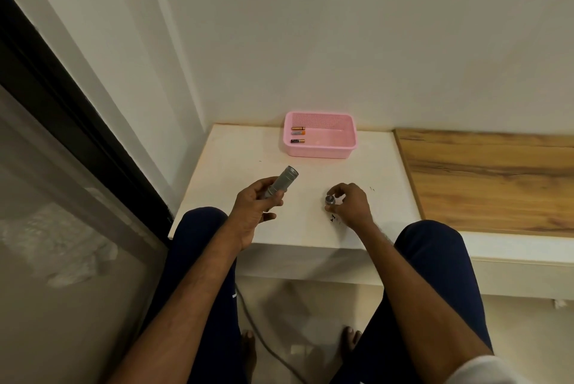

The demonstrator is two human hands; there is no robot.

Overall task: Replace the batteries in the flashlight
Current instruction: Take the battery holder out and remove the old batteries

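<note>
My left hand (255,206) grips a grey metal flashlight body (281,181), its open end tilted up and away toward the back. My right hand (351,202) pinches a small round grey cap (330,199) just above or on the white tabletop (236,160); I cannot tell if it touches. A pink plastic basket (329,150) stands at the back of the table against the wall. Three small batteries (298,134) lie side by side in the basket's left part.
A wood-grain ledge (490,178) adjoins the table on the right. A dark window frame (62,110) runs along the left. My knees sit at the table's front edge, and a cable (264,343) lies on the floor between my feet.
</note>
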